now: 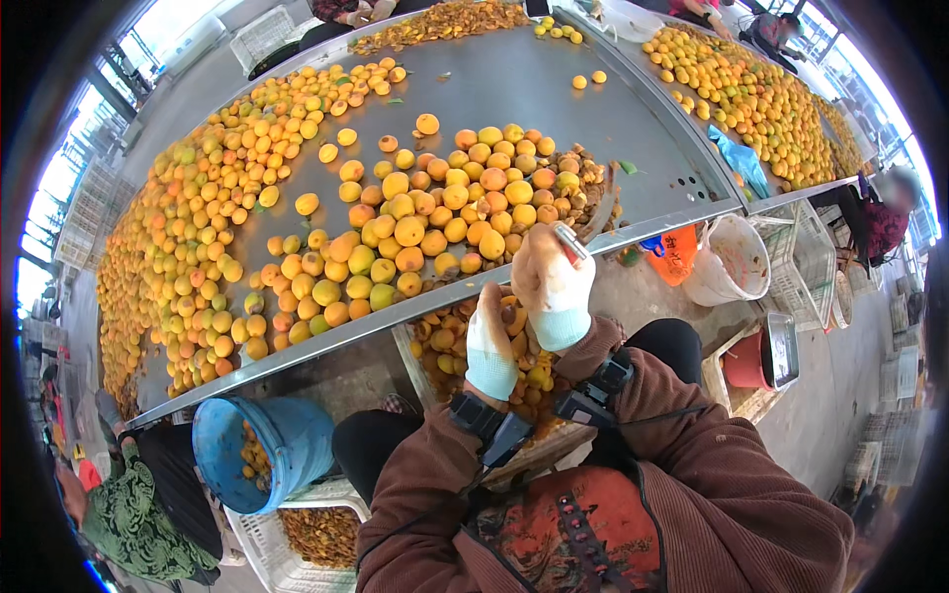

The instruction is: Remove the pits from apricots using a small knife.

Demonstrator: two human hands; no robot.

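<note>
My right hand (554,285), in a white and pale green glove, is closed around the handle of a curved knife (599,211), whose blade points up over the table edge. Just left of it is my left hand (491,345), gloved alike, with the thumb raised. An apricot half (513,315) shows between the hands; whether the left fingers hold it cannot be told. Whole apricots (409,231) are heaped on the metal table (511,81) in front of me. Beneath my hands, a container of cut apricots (445,341) stands between my knees.
At the left stands a blue bucket (304,448) with fruit pieces, beside a white crate (256,545) of darker pieces. A white bucket (730,259), an orange bag (673,256) and a red container (745,361) are at the right. Other people sit around the tables.
</note>
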